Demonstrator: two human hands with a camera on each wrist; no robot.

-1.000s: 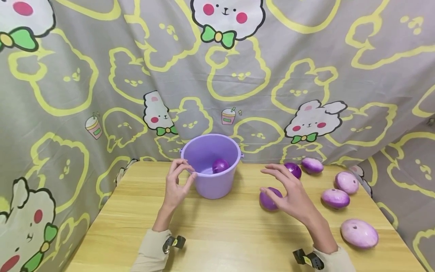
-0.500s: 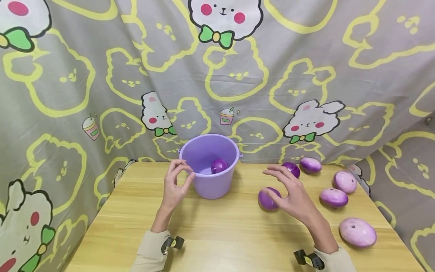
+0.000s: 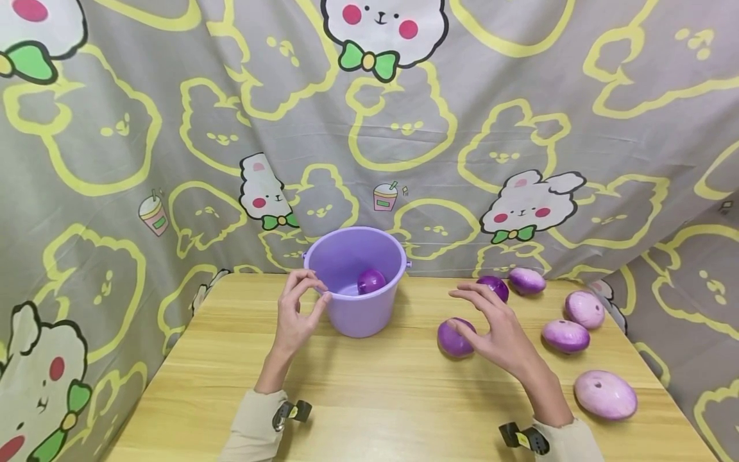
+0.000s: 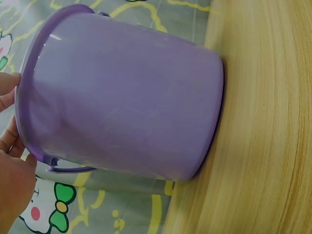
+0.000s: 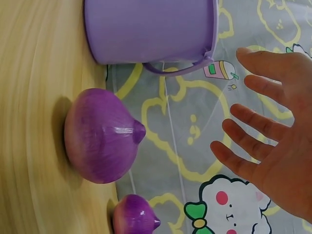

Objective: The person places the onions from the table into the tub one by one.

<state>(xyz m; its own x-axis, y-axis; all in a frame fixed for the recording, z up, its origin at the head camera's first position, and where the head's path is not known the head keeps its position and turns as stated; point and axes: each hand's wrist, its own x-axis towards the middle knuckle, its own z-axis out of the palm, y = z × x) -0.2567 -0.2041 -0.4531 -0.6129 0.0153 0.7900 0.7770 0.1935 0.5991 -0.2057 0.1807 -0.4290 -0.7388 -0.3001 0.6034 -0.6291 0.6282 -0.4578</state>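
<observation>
A purple bucket (image 3: 364,316) stands upright at the table's far side with one purple onion (image 3: 371,282) inside it. My left hand (image 3: 297,314) pinches the bucket's left rim between thumb and fingers; the left wrist view shows the fingertips (image 4: 10,139) right at the rim. My right hand (image 3: 498,330), fingers spread and slightly bent, hovers over a purple onion (image 3: 455,338) to the right of the bucket. In the right wrist view this onion (image 5: 103,136) sits on the table with its pointed tip up, apart from the hand (image 5: 273,126), which holds nothing.
Behind the right hand lies another purple onion (image 3: 494,289). Several onions with pale root ends showing lie along the right side, among them a large one (image 3: 606,394) nearest me. A patterned grey curtain (image 3: 404,128) hangs behind the wooden table (image 3: 375,410).
Both hands keep nearly the same pose, and the bucket and onions stay in place. The view has shifted slightly.
</observation>
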